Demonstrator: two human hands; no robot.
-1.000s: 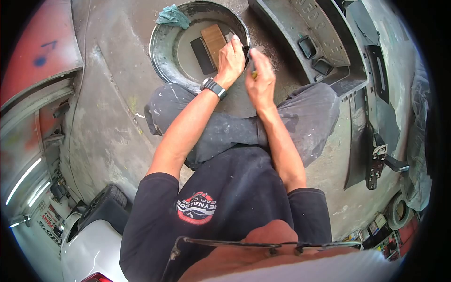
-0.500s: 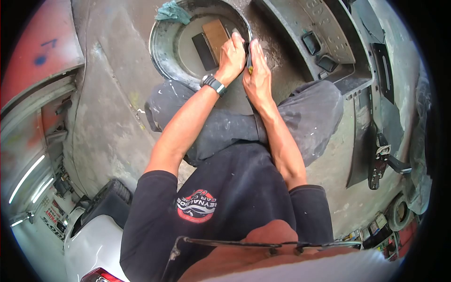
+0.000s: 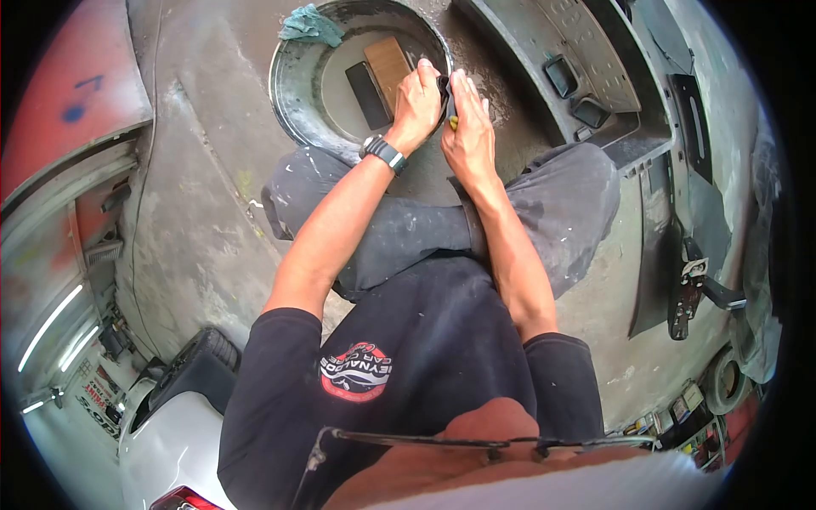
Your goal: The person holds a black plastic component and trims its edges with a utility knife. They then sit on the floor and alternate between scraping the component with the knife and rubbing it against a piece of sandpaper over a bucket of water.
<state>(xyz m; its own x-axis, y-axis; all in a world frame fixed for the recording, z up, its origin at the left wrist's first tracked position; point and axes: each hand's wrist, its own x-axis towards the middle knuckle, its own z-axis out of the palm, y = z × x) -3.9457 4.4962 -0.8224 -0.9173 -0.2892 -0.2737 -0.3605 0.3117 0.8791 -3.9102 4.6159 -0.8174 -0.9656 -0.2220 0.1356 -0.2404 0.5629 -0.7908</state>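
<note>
My left hand (image 3: 416,106), with a watch on its wrist, is closed on a small dark piece (image 3: 443,87) over the right rim of the round basin (image 3: 297,127). Beside it, my right hand (image 3: 469,140) has its fingers pressed together against the same side, with a bit of yellow-green (image 3: 454,122) showing at its palm. What this hand grips is mostly hidden. Inside the basin lie a brown block (image 3: 389,68) and a dark flat block (image 3: 367,95). A teal cloth (image 3: 312,25) hangs over the basin's upper left rim.
A long grey molded part (image 3: 510,59) with square openings lies at the upper right. My crossed legs (image 3: 408,234) are below the basin. A red panel (image 3: 76,76) is at the left, a white car part (image 3: 174,446) at the lower left, and a tire (image 3: 724,384) at the lower right.
Both hands have shifted very slightly, and the fingers of my right hand are a little more spread at the tips. The basin and blocks have stayed in place.
</note>
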